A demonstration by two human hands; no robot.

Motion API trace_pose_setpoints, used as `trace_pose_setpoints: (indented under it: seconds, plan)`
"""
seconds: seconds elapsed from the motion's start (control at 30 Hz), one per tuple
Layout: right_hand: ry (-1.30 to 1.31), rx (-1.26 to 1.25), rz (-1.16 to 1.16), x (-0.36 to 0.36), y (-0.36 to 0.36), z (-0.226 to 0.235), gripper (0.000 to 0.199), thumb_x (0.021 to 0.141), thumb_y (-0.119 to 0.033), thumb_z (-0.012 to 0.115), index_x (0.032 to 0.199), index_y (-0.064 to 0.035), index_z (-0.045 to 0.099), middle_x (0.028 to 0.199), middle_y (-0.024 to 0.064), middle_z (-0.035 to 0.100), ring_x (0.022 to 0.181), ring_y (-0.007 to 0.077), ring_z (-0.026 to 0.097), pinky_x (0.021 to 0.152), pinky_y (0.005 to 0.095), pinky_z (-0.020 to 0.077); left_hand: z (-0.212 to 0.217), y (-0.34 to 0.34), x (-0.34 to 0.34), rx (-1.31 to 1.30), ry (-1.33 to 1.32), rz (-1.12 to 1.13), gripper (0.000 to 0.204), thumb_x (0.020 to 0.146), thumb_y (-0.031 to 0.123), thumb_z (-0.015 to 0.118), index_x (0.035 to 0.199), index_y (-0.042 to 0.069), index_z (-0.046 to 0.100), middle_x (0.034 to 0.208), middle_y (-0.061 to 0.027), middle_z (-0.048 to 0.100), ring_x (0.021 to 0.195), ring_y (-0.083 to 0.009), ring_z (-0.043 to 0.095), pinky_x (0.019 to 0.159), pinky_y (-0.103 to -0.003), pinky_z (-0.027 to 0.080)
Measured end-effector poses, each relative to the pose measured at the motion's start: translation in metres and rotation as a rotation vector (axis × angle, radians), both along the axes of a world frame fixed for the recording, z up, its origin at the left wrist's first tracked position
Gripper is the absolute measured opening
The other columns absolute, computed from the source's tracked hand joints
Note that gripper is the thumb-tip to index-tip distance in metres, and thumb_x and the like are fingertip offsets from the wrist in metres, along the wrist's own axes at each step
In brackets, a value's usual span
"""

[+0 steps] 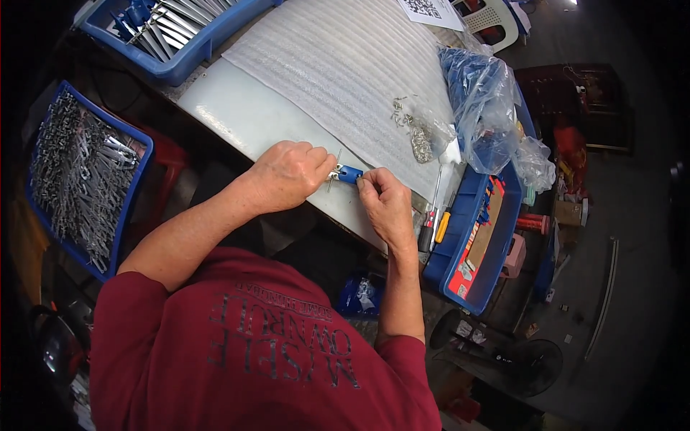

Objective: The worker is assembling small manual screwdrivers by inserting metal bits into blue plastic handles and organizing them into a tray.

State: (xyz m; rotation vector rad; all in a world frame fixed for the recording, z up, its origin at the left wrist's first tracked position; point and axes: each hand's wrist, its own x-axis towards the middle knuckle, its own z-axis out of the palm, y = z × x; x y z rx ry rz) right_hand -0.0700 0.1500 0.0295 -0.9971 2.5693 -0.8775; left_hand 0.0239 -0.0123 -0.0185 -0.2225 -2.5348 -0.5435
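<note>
Blue piece (349,174): left hand (290,175) curled, right hand (386,202) pinching end.

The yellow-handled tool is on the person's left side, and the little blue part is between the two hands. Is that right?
Not quite: the head view shows the yellow-handled tool on the person's right side. The little blue part is between the left hand and right hand.

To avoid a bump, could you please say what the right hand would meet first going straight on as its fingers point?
The right hand would first meet the blue piece, which it seems to touch; depth is unclear.
</note>
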Motion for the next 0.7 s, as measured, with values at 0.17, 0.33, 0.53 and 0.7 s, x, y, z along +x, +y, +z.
trace_pose_setpoints:
  seconds: [0.17, 0.33, 0.53, 0.7]
  plan:
    - [-0.038, -0.003, -0.014, -0.001, 0.003, 0.000, 0.012, 0.078, -0.011, 0.059, 0.079, 0.0004, 0.055, 0.066, 0.0172, 0.056, 0.059, 0.0303, 0.056, 0.055, 0.0350, 0.0432, 0.002, 0.000, 0.000, -0.001, -0.027, 0.010, 0.013, 0.068, 0.007, 0.056, 0.078, 0.006, 0.049, 0.064, -0.0065, 0.046, 0.059, -0.0230, 0.052, 0.052, -0.034, 0.042]
    - [-0.112, -0.024, -0.059, -0.003, 0.009, 0.003, 0.016, 0.080, -0.014, 0.060, 0.078, 0.0004, 0.055, 0.065, 0.0118, 0.056, 0.058, 0.0250, 0.053, 0.056, 0.0327, 0.0428, 0.003, -0.002, 0.000, 0.075, -0.021, -0.029, 0.013, 0.070, 0.010, 0.059, 0.078, 0.006, 0.050, 0.064, -0.0074, 0.047, 0.060, -0.0245, 0.053, 0.052, -0.036, 0.042]
    - [0.189, -0.195, 0.054, 0.000, 0.012, -0.005, 0.019, 0.084, -0.017, 0.059, 0.090, 0.0012, 0.060, 0.072, 0.0077, 0.059, 0.068, 0.0121, 0.052, 0.063, 0.0257, 0.0427, 0.010, -0.001, 0.003, 0.109, -0.050, -0.056, 0.015, 0.071, 0.011, 0.061, 0.078, 0.006, 0.050, 0.064, -0.0081, 0.047, 0.059, -0.0266, 0.052, 0.051, -0.037, 0.042]
    - [-0.105, -0.135, -0.010, 0.010, 0.015, -0.003, 0.022, 0.086, -0.019, 0.056, 0.093, 0.0009, 0.063, 0.080, 0.0096, 0.062, 0.074, 0.0112, 0.055, 0.067, 0.0239, 0.0430, 0.020, 0.001, 0.011, 0.119, -0.074, -0.096, 0.015, 0.071, 0.011, 0.060, 0.078, 0.006, 0.049, 0.063, -0.0082, 0.046, 0.059, -0.0270, 0.052, 0.051, -0.037, 0.041]
